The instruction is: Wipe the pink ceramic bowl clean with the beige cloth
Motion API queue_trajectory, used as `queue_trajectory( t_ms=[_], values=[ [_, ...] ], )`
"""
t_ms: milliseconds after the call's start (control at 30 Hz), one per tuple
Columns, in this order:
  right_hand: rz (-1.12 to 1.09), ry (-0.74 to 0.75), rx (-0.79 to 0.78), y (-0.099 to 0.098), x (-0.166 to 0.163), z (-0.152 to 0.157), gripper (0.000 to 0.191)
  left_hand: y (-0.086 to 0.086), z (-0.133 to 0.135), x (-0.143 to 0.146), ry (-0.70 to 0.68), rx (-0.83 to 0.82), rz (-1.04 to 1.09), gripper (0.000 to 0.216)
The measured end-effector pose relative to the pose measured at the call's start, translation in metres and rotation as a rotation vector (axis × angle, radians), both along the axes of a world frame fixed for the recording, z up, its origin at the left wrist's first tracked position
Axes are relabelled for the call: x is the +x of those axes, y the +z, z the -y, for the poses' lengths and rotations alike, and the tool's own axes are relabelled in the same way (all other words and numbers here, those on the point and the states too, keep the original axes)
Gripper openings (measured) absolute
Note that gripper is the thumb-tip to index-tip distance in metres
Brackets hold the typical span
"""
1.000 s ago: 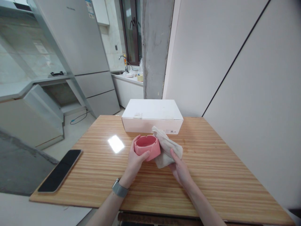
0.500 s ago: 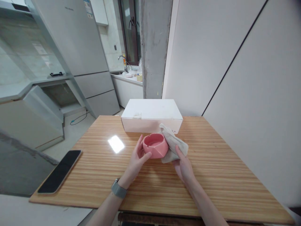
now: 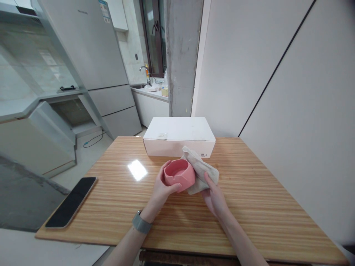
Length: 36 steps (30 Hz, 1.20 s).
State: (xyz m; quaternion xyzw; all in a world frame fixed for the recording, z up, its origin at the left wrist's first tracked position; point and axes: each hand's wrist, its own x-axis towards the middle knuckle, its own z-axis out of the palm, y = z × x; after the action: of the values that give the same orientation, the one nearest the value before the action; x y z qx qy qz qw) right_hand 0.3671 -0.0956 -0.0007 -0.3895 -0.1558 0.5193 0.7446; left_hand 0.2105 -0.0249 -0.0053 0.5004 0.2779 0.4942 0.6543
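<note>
A pink ashtray (image 3: 179, 174) with notches in its rim is held just above the wooden table (image 3: 263, 207), tilted a little toward me. My left hand (image 3: 160, 192), with a grey watch at the wrist, is closed around its left side. My right hand (image 3: 214, 197) grips a beige cloth (image 3: 200, 170) and presses it against the ashtray's right side. Part of the cloth is hidden behind the ashtray.
A closed white box (image 3: 179, 136) lies on the table right behind the ashtray. A black phone (image 3: 71, 201) rests near the table's left edge. A white wall runs along the right side. A fridge and a kitchen counter stand beyond the table.
The ashtray and the cloth shifted right and up, then came back a little left and lower. The ashtray has turned in my left hand while the cloth rubs its side.
</note>
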Motion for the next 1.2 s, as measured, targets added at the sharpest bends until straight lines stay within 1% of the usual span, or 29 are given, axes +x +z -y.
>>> queue_trajectory(
  t_ms=[167,333,433,500,600,667,733,833,933,1000,1100,1200],
  values=[
    [0.013,-0.001,-0.027,0.000,-0.001,0.000,0.044,-0.002,-0.002,0.000,0.096,0.029,-0.088,0.094],
    [0.045,0.003,-0.060,0.001,-0.003,0.001,0.047,-0.003,-0.006,-0.002,0.179,0.041,-0.120,0.093],
    [0.034,0.016,-0.071,0.001,-0.005,0.002,0.047,-0.007,-0.009,-0.002,0.223,0.028,-0.137,0.095],
    [0.028,0.011,-0.076,-0.001,-0.004,0.002,0.046,-0.012,-0.010,-0.002,0.193,0.008,-0.128,0.097],
    [0.033,-0.051,-0.054,-0.003,0.000,0.001,0.042,-0.018,-0.009,-0.001,0.063,-0.032,-0.035,0.087],
    [0.044,-0.108,-0.027,-0.004,0.004,0.001,0.042,-0.018,-0.007,0.000,-0.032,-0.040,0.023,0.081],
    [0.047,-0.141,-0.014,-0.003,0.007,0.000,0.044,-0.016,-0.005,0.000,-0.086,-0.031,0.028,0.081],
    [0.041,-0.133,0.003,-0.002,0.008,0.001,0.045,-0.012,-0.005,-0.001,-0.077,-0.001,-0.017,0.088],
    [0.043,-0.099,0.027,0.000,0.007,0.002,0.044,-0.010,-0.005,-0.002,-0.018,0.000,-0.049,0.107],
    [0.033,-0.083,0.024,0.001,0.006,0.003,0.044,-0.008,-0.004,-0.001,-0.008,-0.021,-0.056,0.117],
    [0.014,-0.080,0.009,0.002,0.004,0.004,0.044,-0.005,0.000,0.000,-0.013,-0.040,-0.069,0.120],
    [0.007,-0.063,0.023,0.002,0.003,0.004,0.043,-0.002,0.002,0.003,0.006,-0.031,-0.068,0.114]
  ],
)
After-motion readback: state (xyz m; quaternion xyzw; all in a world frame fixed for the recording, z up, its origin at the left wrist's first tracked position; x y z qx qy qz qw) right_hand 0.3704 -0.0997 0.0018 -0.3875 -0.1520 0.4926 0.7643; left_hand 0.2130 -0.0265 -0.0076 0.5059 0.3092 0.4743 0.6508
